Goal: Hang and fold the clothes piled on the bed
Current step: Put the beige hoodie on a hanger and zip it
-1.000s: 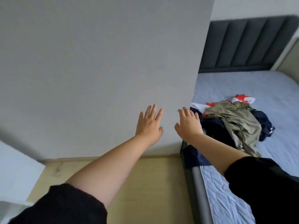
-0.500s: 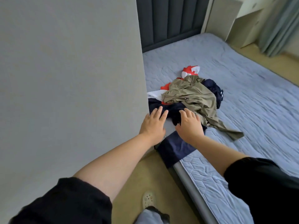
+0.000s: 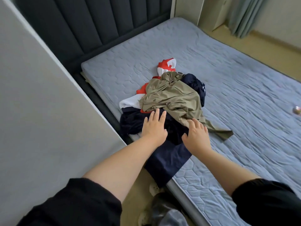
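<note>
both hands stretched forward, fingers seemingly straight

My left hand and right hand are stretched out, fingers straight, over the near side of a pile of clothes on the bed. The left is above a navy garment that hangs over the bed's edge. The right's fingertips reach a khaki garment on top. A red and white piece pokes out behind. A grey wall stands to my left.
</note>
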A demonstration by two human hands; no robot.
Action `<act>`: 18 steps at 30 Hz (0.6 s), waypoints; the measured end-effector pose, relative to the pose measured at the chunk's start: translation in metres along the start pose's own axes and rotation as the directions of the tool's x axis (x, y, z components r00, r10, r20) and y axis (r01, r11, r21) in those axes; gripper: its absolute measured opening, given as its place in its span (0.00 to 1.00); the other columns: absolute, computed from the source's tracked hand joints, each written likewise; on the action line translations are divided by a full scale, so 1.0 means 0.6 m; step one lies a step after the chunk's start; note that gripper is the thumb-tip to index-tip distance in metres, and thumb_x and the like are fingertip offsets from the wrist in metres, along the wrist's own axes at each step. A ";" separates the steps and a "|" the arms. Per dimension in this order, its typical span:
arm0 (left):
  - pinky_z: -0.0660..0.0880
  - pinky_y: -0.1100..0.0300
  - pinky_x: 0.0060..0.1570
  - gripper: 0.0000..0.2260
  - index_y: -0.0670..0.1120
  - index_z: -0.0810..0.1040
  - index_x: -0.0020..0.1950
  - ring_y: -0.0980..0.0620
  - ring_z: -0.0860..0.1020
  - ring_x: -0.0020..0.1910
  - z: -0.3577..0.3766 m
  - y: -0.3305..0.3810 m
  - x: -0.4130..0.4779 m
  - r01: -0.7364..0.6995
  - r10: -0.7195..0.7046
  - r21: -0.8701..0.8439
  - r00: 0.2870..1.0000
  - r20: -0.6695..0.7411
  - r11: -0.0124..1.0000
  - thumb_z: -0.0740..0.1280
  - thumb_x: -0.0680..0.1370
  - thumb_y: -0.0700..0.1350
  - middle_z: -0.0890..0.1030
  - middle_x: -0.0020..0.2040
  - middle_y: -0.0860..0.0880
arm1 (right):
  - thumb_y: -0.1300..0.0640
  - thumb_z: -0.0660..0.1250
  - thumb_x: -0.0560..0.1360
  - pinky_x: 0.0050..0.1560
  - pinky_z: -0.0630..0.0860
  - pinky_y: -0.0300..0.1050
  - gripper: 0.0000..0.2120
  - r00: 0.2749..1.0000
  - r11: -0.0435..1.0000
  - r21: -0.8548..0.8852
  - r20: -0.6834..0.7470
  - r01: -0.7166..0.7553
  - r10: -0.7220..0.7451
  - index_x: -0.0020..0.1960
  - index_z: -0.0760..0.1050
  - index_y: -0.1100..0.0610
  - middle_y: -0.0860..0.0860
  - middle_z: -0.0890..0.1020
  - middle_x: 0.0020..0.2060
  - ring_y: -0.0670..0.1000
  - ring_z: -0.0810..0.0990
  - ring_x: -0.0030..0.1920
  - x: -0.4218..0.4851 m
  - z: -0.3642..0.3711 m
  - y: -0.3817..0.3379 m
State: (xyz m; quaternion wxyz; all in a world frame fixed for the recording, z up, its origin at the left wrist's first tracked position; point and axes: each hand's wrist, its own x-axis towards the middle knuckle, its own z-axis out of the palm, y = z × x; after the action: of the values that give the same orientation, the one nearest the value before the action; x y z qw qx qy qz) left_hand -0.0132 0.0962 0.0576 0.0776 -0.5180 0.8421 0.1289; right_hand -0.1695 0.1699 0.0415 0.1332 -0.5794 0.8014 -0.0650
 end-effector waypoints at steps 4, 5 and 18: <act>0.51 0.46 0.74 0.33 0.49 0.41 0.78 0.45 0.46 0.77 0.035 0.001 0.088 0.045 -0.044 -0.029 0.999 0.023 0.999 0.58 0.80 0.50 0.42 0.79 0.45 | 0.55 0.62 0.75 0.71 0.57 0.52 0.27 0.998 1.000 0.010 0.058 -0.013 0.013 0.72 0.61 0.57 0.55 0.63 0.72 0.57 0.62 0.71 0.089 0.046 0.027; 0.51 0.46 0.74 0.33 0.49 0.41 0.78 0.45 0.46 0.77 0.044 -0.002 0.114 0.057 -0.056 -0.033 0.998 0.036 0.998 0.58 0.80 0.49 0.42 0.79 0.45 | 0.55 0.61 0.75 0.71 0.56 0.51 0.26 0.997 1.000 0.019 0.079 -0.019 0.017 0.72 0.62 0.57 0.55 0.63 0.72 0.56 0.62 0.71 0.117 0.059 0.034; 0.53 0.49 0.74 0.33 0.48 0.41 0.79 0.46 0.48 0.77 0.180 -0.041 0.360 0.168 -0.133 -0.139 0.965 0.226 0.976 0.59 0.81 0.49 0.43 0.79 0.44 | 0.54 0.64 0.75 0.64 0.65 0.52 0.25 0.944 0.996 -0.052 0.316 -0.078 0.090 0.69 0.61 0.59 0.58 0.62 0.69 0.60 0.64 0.67 0.438 0.223 0.103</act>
State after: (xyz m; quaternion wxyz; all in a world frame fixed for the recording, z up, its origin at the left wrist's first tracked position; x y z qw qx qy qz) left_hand -0.0889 -0.0664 -0.1059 0.1368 -0.5680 0.7740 0.2440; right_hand -0.2642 -0.0524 -0.1386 0.2522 -0.5500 0.7946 0.0503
